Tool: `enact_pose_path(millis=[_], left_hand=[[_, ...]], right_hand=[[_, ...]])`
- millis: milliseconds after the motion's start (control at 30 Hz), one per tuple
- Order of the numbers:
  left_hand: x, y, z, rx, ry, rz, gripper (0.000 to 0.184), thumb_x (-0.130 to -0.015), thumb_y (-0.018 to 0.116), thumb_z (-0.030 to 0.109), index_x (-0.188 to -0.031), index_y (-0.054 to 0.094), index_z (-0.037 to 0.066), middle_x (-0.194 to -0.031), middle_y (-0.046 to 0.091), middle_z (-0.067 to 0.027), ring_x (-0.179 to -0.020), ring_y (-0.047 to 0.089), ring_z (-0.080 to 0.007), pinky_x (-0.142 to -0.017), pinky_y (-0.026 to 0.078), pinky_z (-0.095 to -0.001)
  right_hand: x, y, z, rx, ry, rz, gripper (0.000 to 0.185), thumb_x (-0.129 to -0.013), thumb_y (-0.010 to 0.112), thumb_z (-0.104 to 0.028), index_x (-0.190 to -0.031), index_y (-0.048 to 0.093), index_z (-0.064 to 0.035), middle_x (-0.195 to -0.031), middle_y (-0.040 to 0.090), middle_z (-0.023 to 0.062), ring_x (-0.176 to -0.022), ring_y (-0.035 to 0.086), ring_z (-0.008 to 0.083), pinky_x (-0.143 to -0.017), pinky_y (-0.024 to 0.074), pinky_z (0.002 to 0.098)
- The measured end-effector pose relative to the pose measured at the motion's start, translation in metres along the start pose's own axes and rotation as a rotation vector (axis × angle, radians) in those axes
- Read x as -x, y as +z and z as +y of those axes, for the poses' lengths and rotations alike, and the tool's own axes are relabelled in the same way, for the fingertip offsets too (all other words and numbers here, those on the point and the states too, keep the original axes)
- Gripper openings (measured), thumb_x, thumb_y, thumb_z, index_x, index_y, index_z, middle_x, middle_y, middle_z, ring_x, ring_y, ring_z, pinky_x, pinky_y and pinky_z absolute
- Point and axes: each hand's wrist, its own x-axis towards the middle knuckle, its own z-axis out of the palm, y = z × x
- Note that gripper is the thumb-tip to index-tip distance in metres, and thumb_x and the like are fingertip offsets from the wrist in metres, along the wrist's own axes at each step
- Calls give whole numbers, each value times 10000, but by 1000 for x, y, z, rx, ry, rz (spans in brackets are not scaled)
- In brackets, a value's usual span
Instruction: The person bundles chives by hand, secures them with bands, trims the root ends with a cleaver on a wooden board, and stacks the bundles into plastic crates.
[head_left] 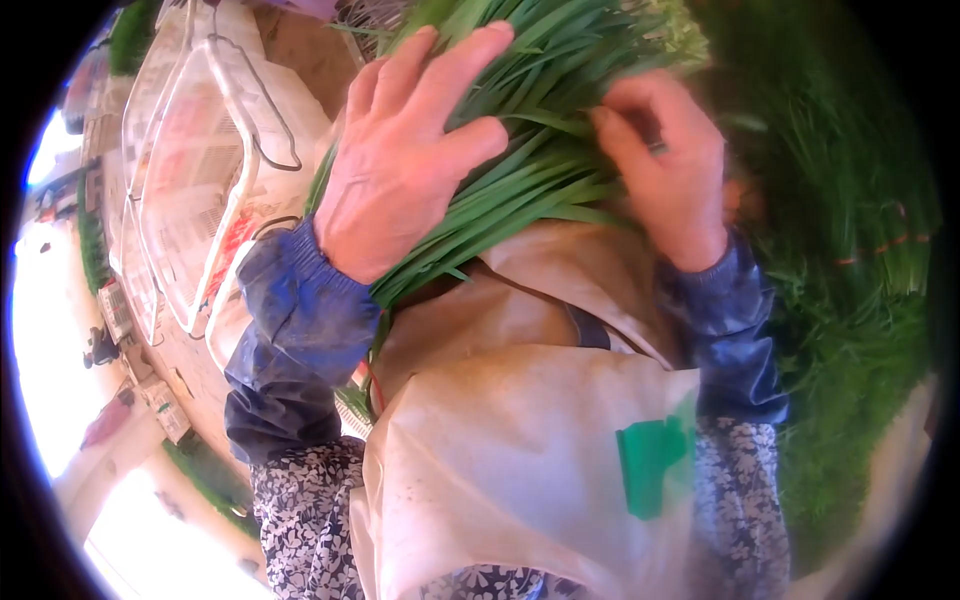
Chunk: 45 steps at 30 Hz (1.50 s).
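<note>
Noted just beyond the apron (500,430): long green leaves (530,195), loosely massed. Likely light, flexible, slick, easily creased; best gathered gently around several at once. Beyond the apron's left side, left hand (390,170) over the leaves, fingers spread. Beyond its right, right hand (672,165), thumb and forefinger nearly meeting beside a leaf; pinch not confirmable.

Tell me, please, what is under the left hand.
Long green leaves show around the thumb of the left hand; what lies directly beneath its palm is covered.
</note>
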Motion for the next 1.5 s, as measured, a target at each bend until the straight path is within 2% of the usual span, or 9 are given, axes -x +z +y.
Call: enact_pose_path(millis=[200,533,700,900,1167,1267,1367,1433,1500], left_hand=[[4,3,3,55,-71,-23,179,-718,735,108,-857,630,67,-1460,476,-130,-1336,400,-448,-1063,335,-545],[0,-8,-3,68,9,-85,315,-696,797,297,-821,608,78,-1461,476,-125,-1348,377,-457,-1064,309,-572],[2,-16,-3,57,-12,-120,353,-698,810,350,-834,642,70,-1468,446,-141,-1328,381,-450,-1057,323,-562],[0,-11,-1,21,27,-93,425,-635,830,395,-832,665,56,-1428,465,-164,-1289,395,-462,-1030,319,-599],[2,-15,-1,71,-40,-158,421,-621,837,373,-833,665,53,-1404,476,-160,-1271,413,-437,-1012,342,-574],[4,-10,0,42,7,-103,414,-629,834,368,-840,667,53,-1393,481,-158,-1267,419,-428,-1014,342,-572],[5,-12,-2,48,2,-93,401,-636,830,360,-839,666,55,-1398,478,-160,-1268,419,-432,-1015,340,-571],[5,-13,-3,16,25,-89,394,-640,827,356,-842,666,57,-1404,475,-163,-1272,417,-437,-1018,339,-568],[7,-11,-4,29,8,-103,390,-640,827,365,-813,658,59,-1402,477,-165,-1274,415,-441,-1015,339,-569]], right_hand=[[1,8,11,-30,-202,77,225,-799,641,75,-1001,615,-21,-981,624,105,-726,607,240,-624,492,315],[4,0,-1,-84,-14,60,300,-789,642,94,-1063,622,-26,-1064,643,76,-651,566,140,-611,490,257],[-3,-4,-8,-22,-241,163,214,-815,669,66,-1012,636,-13,-1061,657,119,-805,623,176,-683,501,252],[-2,-2,-23,-336,-65,81,168,-832,621,94,-977,616,9,-944,660,86,-816,625,167,-740,506,278],[2,-12,-27,-106,-217,-106,270,-779,557,168,-978,618,-5,-932,645,100,-793,620,191,-707,501,271],[2,-20,-31,-139,-113,-250,264,-774,566,169,-965,628,-3,-924,643,95,-785,613,181,-687,495,268],[1,-30,-20,-1,-361,-318,236,-769,631,107,-976,636,-7,-927,637,97,-769,614,200,-659,498,286],[8,-45,-26,-257,-32,-512,236,-744,705,25,-969,644,-14,-924,622,117,-755,620,260,-653,516,333],[15,-36,-30,-139,-118,-503,251,-746,713,23,-986,647,-7,-953,618,140,-787,627,262,-671,514,335]])
